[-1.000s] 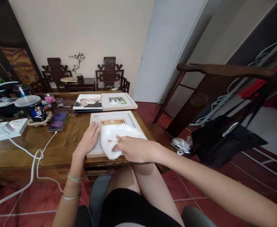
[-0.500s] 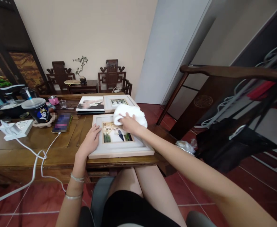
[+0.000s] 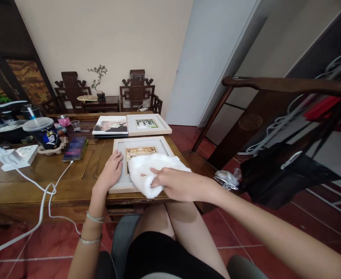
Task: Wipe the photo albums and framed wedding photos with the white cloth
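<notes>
A pale wooden picture frame (image 3: pixel 143 141) lies flat near the front edge of the wooden table (image 3: pixel 80 172). My right hand (image 3: pixel 174 184) grips a fluffy white cloth (image 3: pixel 155 164), which is spread over the frame's lower right part and covers much of the photo inside. One rolled corner of the cloth hangs close to the frame's front edge. On the frame's left side rests my left hand (image 3: pixel 111 170), its fingers laid flat along the border and holding nothing.
Behind lie a second framed photo (image 3: pixel 148 126) and a photo board (image 3: pixel 111 126) on a dark stack. To the left are a phone (image 3: pixel 75 148) on a white cable, a lidded cup (image 3: pixel 45 133) and a power strip (image 3: pixel 22 157). A wooden chair (image 3: pixel 246 120) stands at right.
My right hand has drawn the cloth from the frame's upper right toward its front edge. The cloth is now spread wider. My left hand stays in place on the frame.
</notes>
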`<state>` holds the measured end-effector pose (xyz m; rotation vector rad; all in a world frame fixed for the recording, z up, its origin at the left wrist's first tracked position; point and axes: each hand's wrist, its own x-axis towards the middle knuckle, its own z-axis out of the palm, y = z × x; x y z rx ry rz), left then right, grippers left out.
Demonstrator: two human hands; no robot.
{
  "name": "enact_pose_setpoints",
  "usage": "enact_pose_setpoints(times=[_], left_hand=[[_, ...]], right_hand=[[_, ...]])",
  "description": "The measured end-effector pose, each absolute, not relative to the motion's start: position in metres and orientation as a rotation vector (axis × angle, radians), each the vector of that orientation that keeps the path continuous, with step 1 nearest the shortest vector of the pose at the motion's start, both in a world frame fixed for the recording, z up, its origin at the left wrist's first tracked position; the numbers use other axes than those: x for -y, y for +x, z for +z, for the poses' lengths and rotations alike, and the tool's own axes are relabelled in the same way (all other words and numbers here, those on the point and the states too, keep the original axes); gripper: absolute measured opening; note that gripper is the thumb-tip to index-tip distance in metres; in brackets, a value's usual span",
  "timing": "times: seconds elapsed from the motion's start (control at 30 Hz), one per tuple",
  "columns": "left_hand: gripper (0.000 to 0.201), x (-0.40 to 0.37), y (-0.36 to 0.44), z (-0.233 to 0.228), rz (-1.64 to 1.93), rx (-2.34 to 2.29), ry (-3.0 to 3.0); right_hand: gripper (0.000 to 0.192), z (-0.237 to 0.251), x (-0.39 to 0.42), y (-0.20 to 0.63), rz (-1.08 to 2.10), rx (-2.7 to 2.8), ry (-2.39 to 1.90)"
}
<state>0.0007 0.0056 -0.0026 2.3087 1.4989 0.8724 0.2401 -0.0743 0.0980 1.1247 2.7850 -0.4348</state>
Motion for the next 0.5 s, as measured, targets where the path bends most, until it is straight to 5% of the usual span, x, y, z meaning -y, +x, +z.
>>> enact_pose_setpoints(times=[0.3, 0.5], left_hand=[[0.045, -0.004, 0.0, -0.002, 0.936, -1.468, 2.282], [0.052, -0.005, 0.0, -0.006, 1.123, -1.572, 2.186]], right_hand=[[0.05, 0.062, -0.02, 0.242, -0.112, -2.679, 1.699], [0.058, 0.06, -0.03, 0.201, -0.107, -2.932, 1.311]])
